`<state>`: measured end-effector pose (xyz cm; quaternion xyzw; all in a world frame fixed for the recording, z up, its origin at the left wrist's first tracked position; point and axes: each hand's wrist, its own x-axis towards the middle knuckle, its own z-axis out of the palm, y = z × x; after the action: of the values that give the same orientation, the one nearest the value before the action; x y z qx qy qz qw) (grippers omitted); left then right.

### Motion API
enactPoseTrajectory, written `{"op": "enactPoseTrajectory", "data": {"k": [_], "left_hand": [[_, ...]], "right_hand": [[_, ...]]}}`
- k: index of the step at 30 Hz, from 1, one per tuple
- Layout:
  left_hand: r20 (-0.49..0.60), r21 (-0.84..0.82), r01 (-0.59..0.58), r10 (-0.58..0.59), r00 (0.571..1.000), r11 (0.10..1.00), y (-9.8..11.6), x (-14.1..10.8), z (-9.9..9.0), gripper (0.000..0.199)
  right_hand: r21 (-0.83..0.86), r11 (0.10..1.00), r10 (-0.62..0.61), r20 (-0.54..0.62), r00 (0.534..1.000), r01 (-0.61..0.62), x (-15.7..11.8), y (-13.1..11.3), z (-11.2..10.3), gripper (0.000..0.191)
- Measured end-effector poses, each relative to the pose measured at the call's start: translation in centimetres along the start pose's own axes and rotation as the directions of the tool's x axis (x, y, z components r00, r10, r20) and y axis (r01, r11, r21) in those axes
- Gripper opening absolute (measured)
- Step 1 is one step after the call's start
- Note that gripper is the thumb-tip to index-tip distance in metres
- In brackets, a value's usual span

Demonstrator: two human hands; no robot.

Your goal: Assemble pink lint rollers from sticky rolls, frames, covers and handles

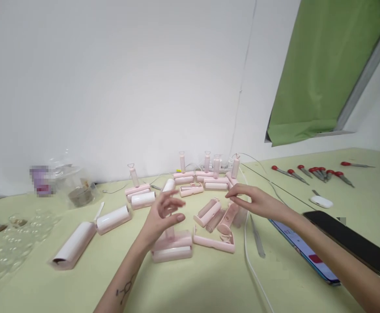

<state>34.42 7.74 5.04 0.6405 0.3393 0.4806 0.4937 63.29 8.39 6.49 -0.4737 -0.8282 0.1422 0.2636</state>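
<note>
Pink roller [178, 240], long axis left-to-right.

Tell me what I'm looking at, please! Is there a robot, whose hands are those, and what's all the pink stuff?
There is no robot here: these are a person's own bare hands. The one picture comes from a camera on that person's head, looking forward and down.

The left hand is open, near a pink-and-white piece. The right hand is above more pink parts. I can't see anything held in either one.

On the pale green table are white rolls, a pink frame and small see-through tubes with pink tops, standing at the back. On the right are red-ended tools, a phone with a lit screen and a long black object. On the left lies clear bubbly plastic.
</note>
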Motion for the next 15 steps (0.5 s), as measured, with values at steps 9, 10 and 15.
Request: {"op": "enactPoseTrajectory", "data": {"k": [9, 10, 15], "left_hand": [[-0.137, -0.240, 0.069, -0.104, 0.985, 0.968, -2.7, 0.4, 1.7, 0.040], [-0.128, -0.237, 0.068, -0.100, 0.987, 0.969, -2.7, 0.3, 1.7, 0.039], [-0.078, -0.237, 0.081, -0.102, 0.992, 0.968, -3.2, 0.4, 1.4, 0.038]], "right_hand": [[-0.201, 0.979, 0.027, -0.025, 0.999, -0.032, 1.7, 3.1, 1.0, 0.024], [-0.229, 0.972, 0.040, -0.041, 0.998, -0.048, 2.4, 3.7, 1.4, 0.025], [-0.295, 0.955, 0.041, 0.077, 0.996, -0.016, 6.0, 6.5, 3.6, 0.028]]}}
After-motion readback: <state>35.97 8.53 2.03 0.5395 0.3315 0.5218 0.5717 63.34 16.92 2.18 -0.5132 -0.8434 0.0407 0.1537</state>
